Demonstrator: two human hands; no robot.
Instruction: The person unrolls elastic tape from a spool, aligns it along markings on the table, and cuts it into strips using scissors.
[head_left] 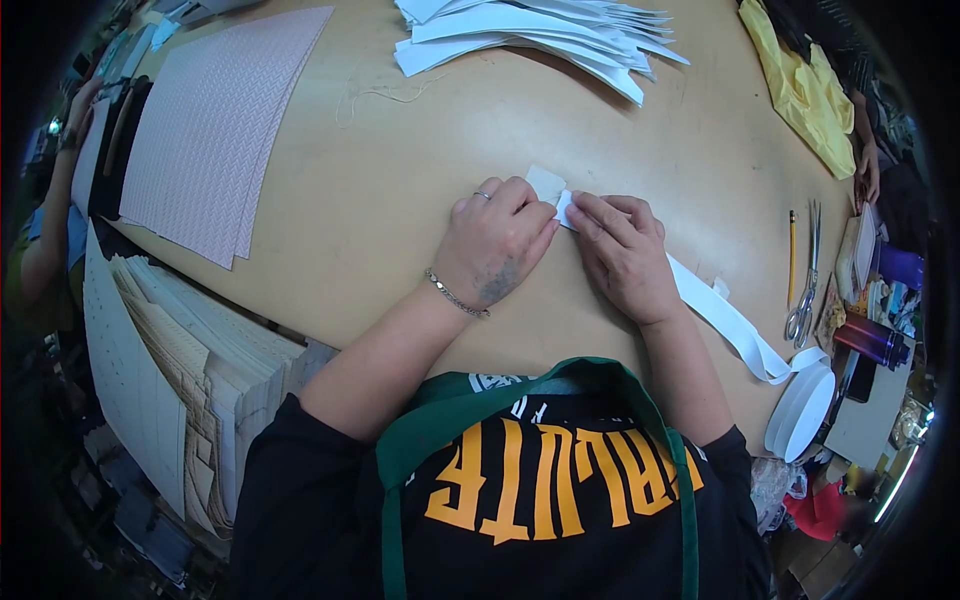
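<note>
My left hand (497,238) and my right hand (622,252) meet over the middle of the table, fingertips nearly touching. The right fingers press on the end of a white band (722,318), which runs out under my right forearm to a white roll (803,408) at the table's right edge. Between my hands lies a small off-white rectangular piece (546,182), partly hidden. My left fingers are curled closed at its lower edge; exactly what they pinch is hidden.
White cut pieces (530,35) are piled at the back. Pink patterned sheets (215,130) lie left, with stacked card patterns (200,370) below the table edge. A pencil (792,255), scissors (806,280) and yellow fabric (800,85) lie right. Other people's arms show at both sides.
</note>
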